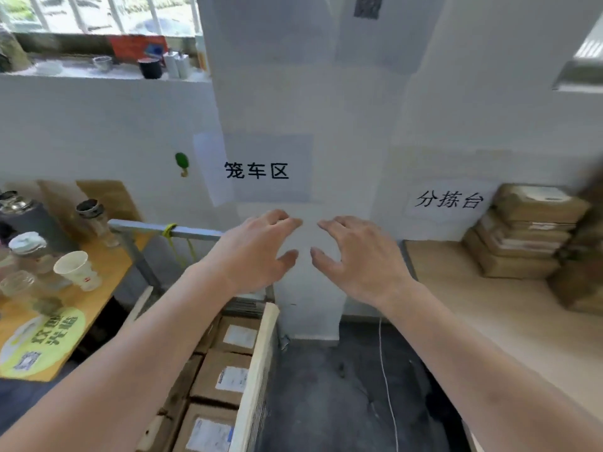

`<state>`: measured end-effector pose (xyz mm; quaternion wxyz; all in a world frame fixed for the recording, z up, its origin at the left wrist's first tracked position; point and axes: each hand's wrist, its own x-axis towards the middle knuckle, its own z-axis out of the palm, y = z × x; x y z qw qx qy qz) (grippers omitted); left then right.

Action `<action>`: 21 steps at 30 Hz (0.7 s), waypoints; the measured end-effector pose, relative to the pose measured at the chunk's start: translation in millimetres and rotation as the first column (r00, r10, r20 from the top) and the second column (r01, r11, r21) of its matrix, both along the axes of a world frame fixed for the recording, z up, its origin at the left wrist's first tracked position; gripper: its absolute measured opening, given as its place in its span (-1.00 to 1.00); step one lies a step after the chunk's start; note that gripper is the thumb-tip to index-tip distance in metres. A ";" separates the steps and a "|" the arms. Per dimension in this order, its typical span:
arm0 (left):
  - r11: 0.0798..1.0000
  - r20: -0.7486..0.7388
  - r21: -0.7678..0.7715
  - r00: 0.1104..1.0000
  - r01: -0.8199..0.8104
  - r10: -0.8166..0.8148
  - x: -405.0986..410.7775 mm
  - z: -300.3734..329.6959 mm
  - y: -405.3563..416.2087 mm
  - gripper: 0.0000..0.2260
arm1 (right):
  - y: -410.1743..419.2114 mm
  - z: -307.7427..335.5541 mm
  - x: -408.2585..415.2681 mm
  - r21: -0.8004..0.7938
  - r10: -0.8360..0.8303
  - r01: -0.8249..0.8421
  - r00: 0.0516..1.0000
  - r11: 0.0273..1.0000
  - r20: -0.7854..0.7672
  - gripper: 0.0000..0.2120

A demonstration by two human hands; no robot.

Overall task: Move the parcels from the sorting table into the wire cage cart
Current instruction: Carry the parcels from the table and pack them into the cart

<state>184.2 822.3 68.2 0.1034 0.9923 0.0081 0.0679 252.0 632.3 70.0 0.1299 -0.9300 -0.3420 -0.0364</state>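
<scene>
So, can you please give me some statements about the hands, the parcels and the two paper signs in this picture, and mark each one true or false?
1. Both hands hold nothing. True: the left hand and the right hand are in the air with loosely spread fingers.
2. The sorting table has no parcels on it. False: a stack of parcels lies at its far right.
3. Parcels with white labels already lie in the wire cage cart. True.
4. The paper cup stands on the sorting table. False: it stands on the orange table at the left.
5. Two paper signs with black characters hang on the wall. True: one above the hands, one near the stack.
</scene>
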 end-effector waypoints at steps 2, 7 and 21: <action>0.998 -0.009 0.006 0.998 0.057 -0.057 26.1 1.1 -23.1 -0.46 | -26.7 1.3 13.4 0.013 -0.062 0.062 0.998 0.998 -0.017 -0.43; 0.981 -0.018 0.020 0.981 0.194 -0.193 97.1 -1.4 -82.5 -0.48 | -96.6 -4.1 56.0 0.023 -0.202 0.203 0.979 0.979 -0.033 -0.43; 0.892 -0.049 -0.024 0.891 0.451 -0.452 257.2 -12.9 -272.8 -0.50 | -280.6 -19.9 147.3 0.002 -0.534 0.535 0.844 0.845 -0.042 -0.46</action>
